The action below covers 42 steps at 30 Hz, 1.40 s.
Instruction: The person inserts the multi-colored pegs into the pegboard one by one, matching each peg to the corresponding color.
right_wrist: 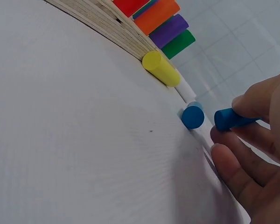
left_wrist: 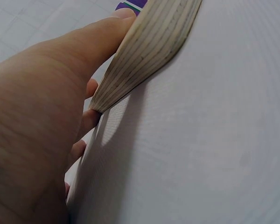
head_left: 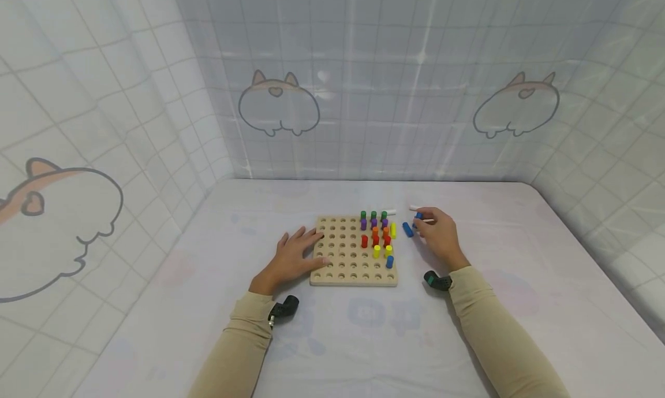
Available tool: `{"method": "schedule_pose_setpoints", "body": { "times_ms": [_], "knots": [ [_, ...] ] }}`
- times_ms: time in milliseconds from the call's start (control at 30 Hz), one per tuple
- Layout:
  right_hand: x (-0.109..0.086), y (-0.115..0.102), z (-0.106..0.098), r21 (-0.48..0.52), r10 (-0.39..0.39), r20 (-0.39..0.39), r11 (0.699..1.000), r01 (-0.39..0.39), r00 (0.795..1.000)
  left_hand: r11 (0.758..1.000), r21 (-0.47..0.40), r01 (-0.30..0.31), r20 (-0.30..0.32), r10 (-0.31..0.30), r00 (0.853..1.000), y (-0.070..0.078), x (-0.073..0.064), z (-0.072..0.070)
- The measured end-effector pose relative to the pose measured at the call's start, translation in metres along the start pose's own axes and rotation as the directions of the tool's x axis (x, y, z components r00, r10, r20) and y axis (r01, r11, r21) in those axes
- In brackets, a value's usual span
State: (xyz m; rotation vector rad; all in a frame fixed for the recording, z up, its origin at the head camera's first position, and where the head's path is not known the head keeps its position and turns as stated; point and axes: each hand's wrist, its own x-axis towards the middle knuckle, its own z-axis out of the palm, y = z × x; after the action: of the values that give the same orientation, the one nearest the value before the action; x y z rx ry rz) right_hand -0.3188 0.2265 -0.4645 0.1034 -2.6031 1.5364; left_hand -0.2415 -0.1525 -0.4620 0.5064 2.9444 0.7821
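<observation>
My right hand [head_left: 439, 236] pinches a blue peg [right_wrist: 228, 119] between thumb and fingertips, just right of the wooden pegboard [head_left: 353, 282]. Beside that hand a second blue peg [head_left: 407, 230] lies on the table. My left hand [head_left: 292, 258] rests on the board's left edge with its fingers spread; its thumb lies along the near left part. Upright pegs fill holes on the board's right side: green [head_left: 373, 215], purple [head_left: 363, 225], orange [head_left: 375, 231], red [head_left: 364, 241], yellow [head_left: 376, 251] and one blue peg [head_left: 389, 261] nearest me.
Against the board's right side lies a loose yellow peg [head_left: 393, 230]. Two white pegs, one behind the board [head_left: 389, 212] and one beyond my right hand [head_left: 415, 207], lie on the white-covered table [head_left: 353, 346]. Tile-patterned curtains [head_left: 384, 126] surround the table's back and sides.
</observation>
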Motion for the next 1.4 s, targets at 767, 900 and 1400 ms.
{"method": "schedule_pose_setpoints", "body": {
  "times_ms": [767,900,1400],
  "knots": [
    [-0.005,-0.002,-0.003,0.198,0.039,0.041,0.979,-0.047,0.998,1.000,0.001,0.010,0.011,-0.010,1.000,0.003,0.000,-0.002],
    [-0.008,-0.005,-0.004,0.195,0.036,0.070,0.980,-0.049,0.997,1.000,-0.008,0.009,0.012,-0.009,1.000,0.002,-0.001,-0.002],
    [-0.022,-0.013,-0.003,0.312,-0.007,0.168,0.949,-0.047,0.986,1.000,-0.007,0.014,0.018,-0.014,1.000,0.000,0.001,-0.001]
  ]
}}
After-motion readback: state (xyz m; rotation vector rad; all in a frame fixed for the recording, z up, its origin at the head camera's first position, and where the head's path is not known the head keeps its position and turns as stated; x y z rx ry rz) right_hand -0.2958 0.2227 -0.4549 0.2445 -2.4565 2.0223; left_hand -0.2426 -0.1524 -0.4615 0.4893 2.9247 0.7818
